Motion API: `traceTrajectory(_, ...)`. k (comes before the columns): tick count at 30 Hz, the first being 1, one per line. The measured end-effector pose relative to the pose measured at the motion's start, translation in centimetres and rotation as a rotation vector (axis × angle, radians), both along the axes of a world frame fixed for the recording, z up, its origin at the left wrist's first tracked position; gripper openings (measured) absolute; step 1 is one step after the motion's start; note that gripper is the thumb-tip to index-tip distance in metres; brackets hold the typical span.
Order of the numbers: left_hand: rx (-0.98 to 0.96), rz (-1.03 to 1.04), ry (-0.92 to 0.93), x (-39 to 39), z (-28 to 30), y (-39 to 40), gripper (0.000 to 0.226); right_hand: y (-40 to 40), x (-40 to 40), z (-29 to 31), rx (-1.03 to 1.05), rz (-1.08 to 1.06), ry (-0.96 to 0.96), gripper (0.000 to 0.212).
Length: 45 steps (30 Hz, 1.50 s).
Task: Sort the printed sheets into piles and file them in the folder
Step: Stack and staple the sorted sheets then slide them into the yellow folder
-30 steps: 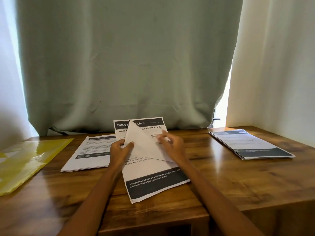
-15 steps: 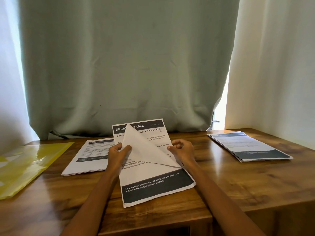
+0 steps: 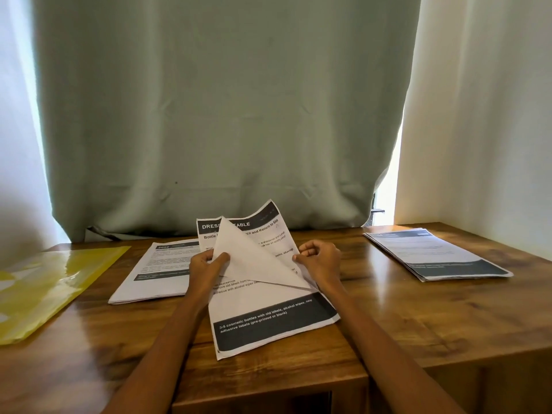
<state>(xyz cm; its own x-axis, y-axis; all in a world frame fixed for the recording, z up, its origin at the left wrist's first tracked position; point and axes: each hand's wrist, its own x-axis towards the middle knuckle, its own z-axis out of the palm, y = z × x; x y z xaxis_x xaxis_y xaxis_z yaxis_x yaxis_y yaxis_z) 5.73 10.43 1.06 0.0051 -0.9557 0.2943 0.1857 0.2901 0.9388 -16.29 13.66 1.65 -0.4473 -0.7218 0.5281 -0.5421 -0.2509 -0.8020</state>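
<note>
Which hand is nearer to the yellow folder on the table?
The left. The left hand holds the lifted sheet at the table's middle, with one paper pile between it and the yellow folder. The right hand is farther right.

Both forearms outstretched, left hand (image 3: 209, 265) pinching closed, right hand (image 3: 321, 259) loosely curled, thumb forward.

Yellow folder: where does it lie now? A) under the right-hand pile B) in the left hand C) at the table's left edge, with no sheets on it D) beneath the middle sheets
C: the yellow folder lies flat at the table's left edge, apart from the piles, with neither hand on it.
</note>
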Motion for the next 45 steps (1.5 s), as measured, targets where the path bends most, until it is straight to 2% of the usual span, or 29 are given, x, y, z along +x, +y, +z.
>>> traceTrajectory(5,0.023,0.006,0.006,0.2,0.0,-0.2,0.006,-0.2,-0.4,-0.4,-0.061,-0.009,0.220,0.013)
traceTrajectory(11,0.015,0.005,0.012,0.4,0.3,0.1,0.007,-0.1,1.0,-0.9,-0.201,0.112,0.560,0.011)
traceTrajectory(13,-0.022,0.029,-0.007,0.2,0.4,0.1,0.010,0.0,1.6,-1.0,-0.197,0.248,0.566,0.010)
traceTrajectory(16,-0.034,0.080,0.018,0.1,0.2,-0.1,0.015,0.1,1.9,-1.2,-0.068,0.432,0.565,0.011)
traceTrajectory(18,0.026,0.083,0.070,0.1,0.2,-0.4,0.019,0.2,2.0,-1.3,-0.028,0.473,0.572,0.012)
traceTrajectory(20,0.117,0.096,0.091,0.2,0.7,-0.6,0.039,0.3,2.0,-1.2,-0.019,0.480,0.570,0.013)
traceTrajectory(22,0.151,0.100,0.093,0.2,1.2,-0.7,0.047,0.4,1.9,-1.2,-0.011,0.484,0.570,0.013)
traceTrajectory(26,0.146,0.055,0.086,0.3,1.1,-0.5,0.025,0.4,1.8,-1.2,0.040,0.478,0.598,0.015)
traceTrajectory(29,0.179,0.034,0.068,0.8,1.0,-0.3,0.015,0.4,2.0,-1.0,0.038,0.468,0.524,0.024)
traceTrajectory(32,0.191,0.043,0.056,0.8,1.1,-0.3,0.014,0.4,2.0,-0.9,-0.060,0.469,0.312,0.020)
traceTrajectory(34,0.201,0.016,0.056,0.5,1.3,0.0,0.006,0.4,1.7,-1.0,-0.102,0.433,0.210,0.019)
traceTrajectory(38,0.195,-0.029,0.007,0.4,1.4,0.6,0.005,0.1,1.7,-0.9,-0.088,0.327,0.158,0.017)
traceTrajectory(42,0.176,-0.037,-0.003,0.4,1.4,0.8,0.007,-0.4,0.6,-1.0,0.072,0.028,0.112,0.073)
traceTrajectory(43,0.172,-0.035,0.001,0.5,1.4,0.8,0.007,-0.3,0.4,-1.0,0.136,-0.003,0.086,0.078)
traceTrajectory(45,0.164,-0.036,0.005,0.4,1.4,0.9,0.008,-0.4,0.1,-1.2,0.185,0.019,0.027,0.066)
